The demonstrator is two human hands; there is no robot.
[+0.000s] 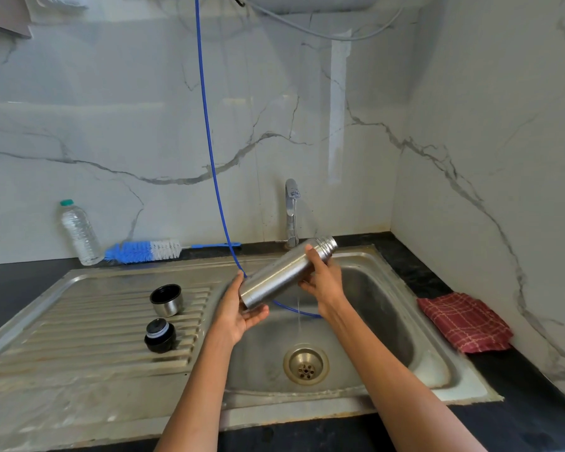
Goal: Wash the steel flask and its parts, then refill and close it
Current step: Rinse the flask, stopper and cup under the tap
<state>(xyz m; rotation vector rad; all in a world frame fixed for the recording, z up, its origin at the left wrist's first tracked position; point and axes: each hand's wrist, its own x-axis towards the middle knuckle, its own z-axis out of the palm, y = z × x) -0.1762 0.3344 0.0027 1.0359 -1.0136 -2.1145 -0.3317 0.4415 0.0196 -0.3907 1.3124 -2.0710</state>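
The steel flask (281,272) is held tilted over the sink basin (382,308), its open threaded mouth up and to the right, under the running tap (291,210). My left hand (238,308) cups the flask's base. My right hand (323,282) grips it near the neck. A thin stream of water falls past the flask toward the drain (306,365). On the ribbed drainboard (88,321) stand the steel cup lid (166,300), mouth up, and the black stopper (160,335).
A blue and white bottle brush (144,251) lies on the counter behind the drainboard, beside a plastic water bottle (79,233). A blue hose (209,141) hangs down into the basin. A red checked cloth (465,321) lies right of the sink.
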